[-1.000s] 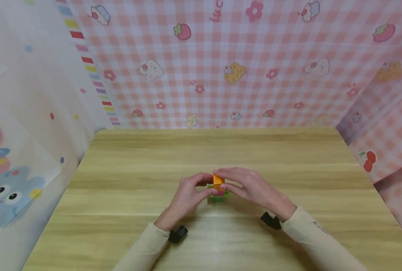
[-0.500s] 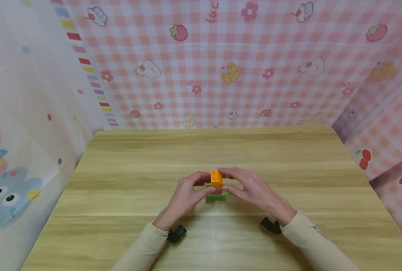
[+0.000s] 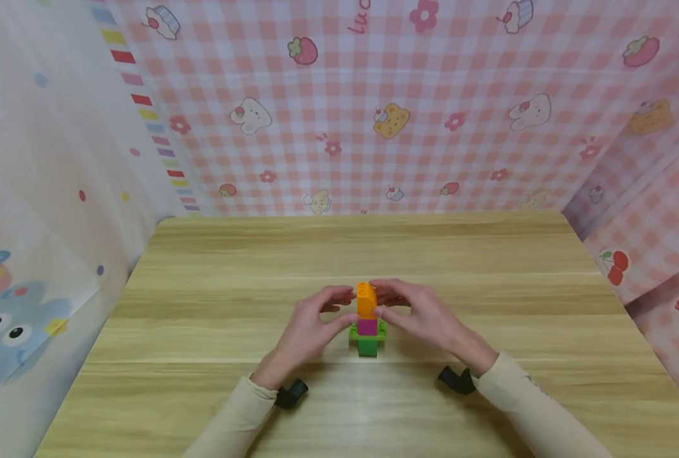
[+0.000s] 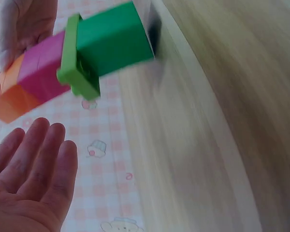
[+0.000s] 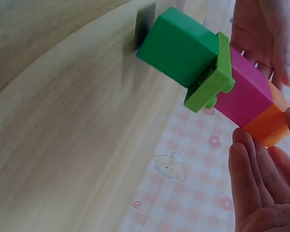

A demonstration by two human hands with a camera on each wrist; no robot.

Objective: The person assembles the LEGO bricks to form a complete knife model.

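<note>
A tower of toy building bricks stands between the two hands. Its orange brick (image 3: 366, 301) is on top, then a magenta part (image 3: 367, 327), a light green plate (image 5: 211, 82) with studs showing at its sides, and a dark green brick (image 4: 115, 41) at the bottom. My right hand (image 3: 425, 313) pinches the orange brick between thumb and fingers. My left hand (image 3: 312, 324) is at the tower's left side, its fingers extended and apart from the bricks; its thumb tip is close to the orange and magenta bricks. Whether the base touches the table is hard to tell.
The wooden table (image 3: 247, 254) spreads around the hands. A pink checked cloth (image 3: 339, 95) hangs behind its far edge, and a white patterned cloth (image 3: 53, 191) at the left. Black wrist devices (image 3: 456, 380) are under both wrists.
The tower shows more of its height, with its base lower in the head view. The orange brick's studs appear turned, and the left fingers have spread away from it. The right hand stays at the orange brick.
</note>
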